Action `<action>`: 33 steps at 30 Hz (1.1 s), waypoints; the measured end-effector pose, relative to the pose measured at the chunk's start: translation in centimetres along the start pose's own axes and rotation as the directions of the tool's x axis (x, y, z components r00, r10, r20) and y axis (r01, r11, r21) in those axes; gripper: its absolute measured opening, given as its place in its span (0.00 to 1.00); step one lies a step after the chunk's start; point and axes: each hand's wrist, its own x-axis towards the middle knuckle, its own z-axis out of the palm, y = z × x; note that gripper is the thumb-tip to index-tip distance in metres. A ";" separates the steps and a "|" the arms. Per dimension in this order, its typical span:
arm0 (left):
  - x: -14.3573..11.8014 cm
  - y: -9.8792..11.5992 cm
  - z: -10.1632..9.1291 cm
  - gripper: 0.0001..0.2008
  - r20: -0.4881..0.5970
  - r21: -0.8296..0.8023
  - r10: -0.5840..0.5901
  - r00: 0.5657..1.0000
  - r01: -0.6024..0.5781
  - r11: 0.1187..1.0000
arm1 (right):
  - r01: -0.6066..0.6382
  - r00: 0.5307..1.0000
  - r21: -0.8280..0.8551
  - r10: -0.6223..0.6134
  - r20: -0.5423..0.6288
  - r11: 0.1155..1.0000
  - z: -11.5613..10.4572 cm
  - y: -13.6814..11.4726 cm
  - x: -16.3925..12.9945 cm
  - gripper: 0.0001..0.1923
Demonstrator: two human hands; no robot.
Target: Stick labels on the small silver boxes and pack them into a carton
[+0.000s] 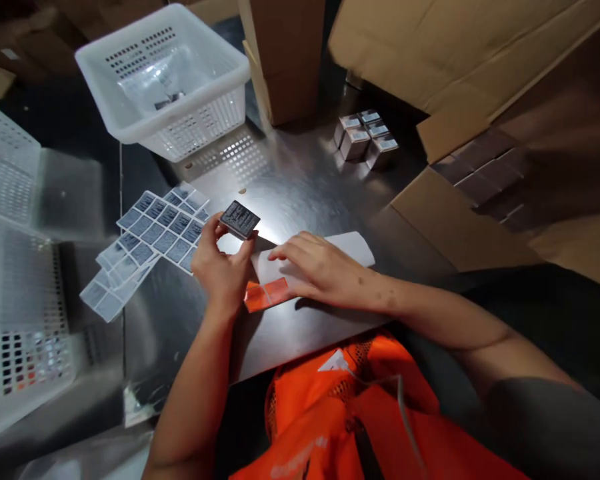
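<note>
- Brushed steel tabletop fills the middle of the frame, smooth and shiny, catching pale reflections
- Left hand, just left of centre, has its fingertips clamped on a small dark box; the box is flat, roughly square, tilted, its printed face turned up
- Right hand, at centre, lies palm down with fingers spread and flat on a white backing strip; it grips nothing, only presses
- One orange sticker strip of glossy rectangles pokes out below the two hands, touching the white strip
- Grey label sheets fan out at centre left, each a grid of small printed rectangles; at least two sheets overlap, the lower ones blurred, so the exact count cannot be told
- One white plastic basket stands at upper left, square, with perforated walls and something small and dark inside
- More white perforated crates line the left edge, blurred
- Four small silver-grey boxes sit clustered in a block at upper centre right, well apart from the hands
- Open brown cardboard carton at the right holds rows of dull brown-grey boxes
- One upright cardboard box stands at top centre, beside the basket
- Orange mesh vest shows at the bottom
</note>
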 end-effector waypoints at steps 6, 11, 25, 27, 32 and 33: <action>0.4 -0.5 0.4 0.28 -0.007 -0.113 -0.043 0.999 0.042 0.993 | -0.037 0.997 -0.077 0.042 0.057 0.996 2.6 0.8 0.4 0.10; 1.3 -1.2 0.5 0.28 0.062 -0.122 -0.190 0.980 0.197 0.973 | 0.176 0.979 -0.212 -0.193 -0.065 0.961 2.6 0.8 0.2 0.11; 0.7 -1.2 1.4 0.25 0.333 -0.538 -0.171 0.927 0.336 0.773 | 0.532 0.801 0.180 -0.424 -0.422 0.827 0.7 -0.7 -0.5 0.05; 0.3 -0.9 1.3 0.24 0.335 -0.571 -0.103 0.937 0.289 0.768 | 0.402 0.845 0.472 -0.120 -0.521 0.785 -1.0 -0.8 -0.4 0.02; -1.0 0.0 1.0 0.27 0.414 -0.598 0.077 0.907 0.208 0.774 | 0.027 0.762 0.846 0.536 -0.362 0.532 -3.8 0.3 0.5 0.07; -1.2 0.0 1.0 0.27 0.433 -0.589 0.108 0.895 0.190 0.785 | -0.026 0.785 0.873 0.551 -0.284 0.486 -3.9 0.7 0.6 0.10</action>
